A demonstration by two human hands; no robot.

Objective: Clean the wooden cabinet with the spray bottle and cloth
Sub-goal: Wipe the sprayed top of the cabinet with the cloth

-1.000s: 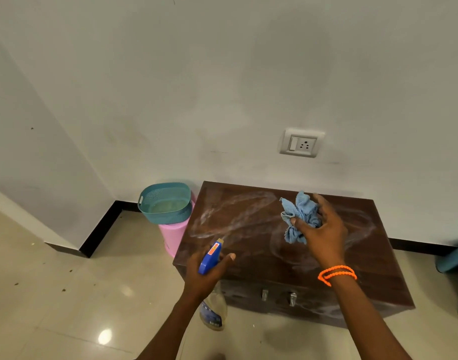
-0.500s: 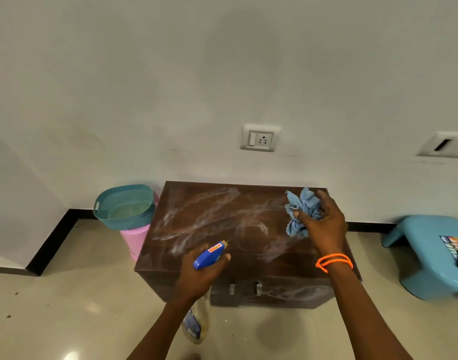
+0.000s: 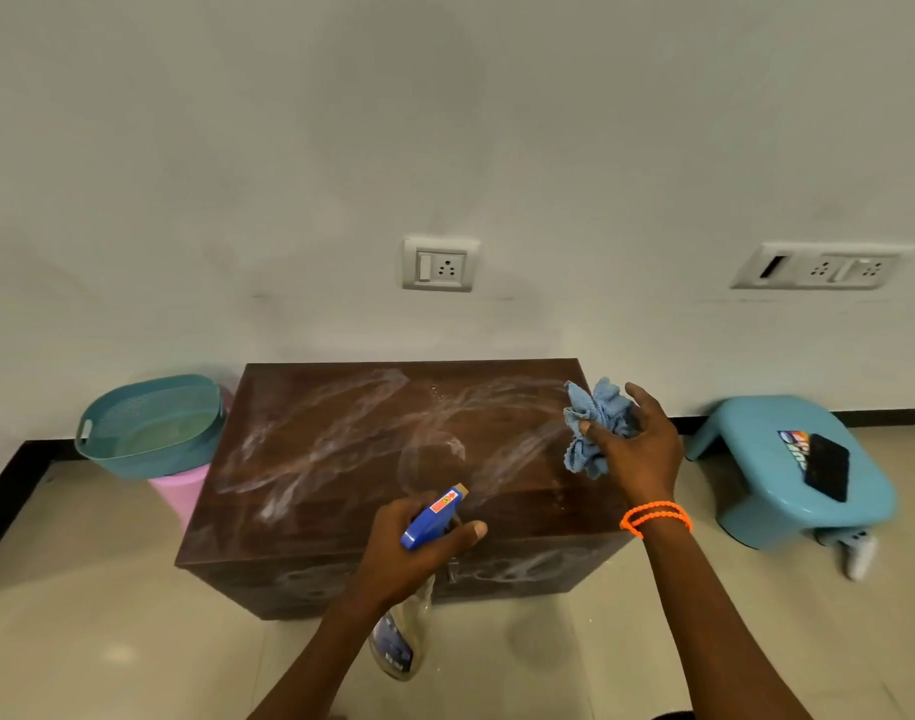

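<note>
**Spray bottle aimed at smeared cabinet top, cloth bunched in other hand**

Left hand [image 3: 411,553] wrapped around the spray bottle [image 3: 429,517] neck, blue nozzle pointing over the wooden cabinet [image 3: 341,459], clear body hanging below the front edge. Right hand [image 3: 637,444] closed on a crumpled blue cloth [image 3: 590,423] above the cabinet's right rear corner; orange bracelet [image 3: 655,517] on that wrist. Cabinet top streaked white. Teal basket [image 3: 149,423] on a pink bin [image 3: 180,491] left of it, blue stool [image 3: 788,470] to the right. Wall socket [image 3: 439,265] above.

Dim even light, soft blur, edge distortion
</note>
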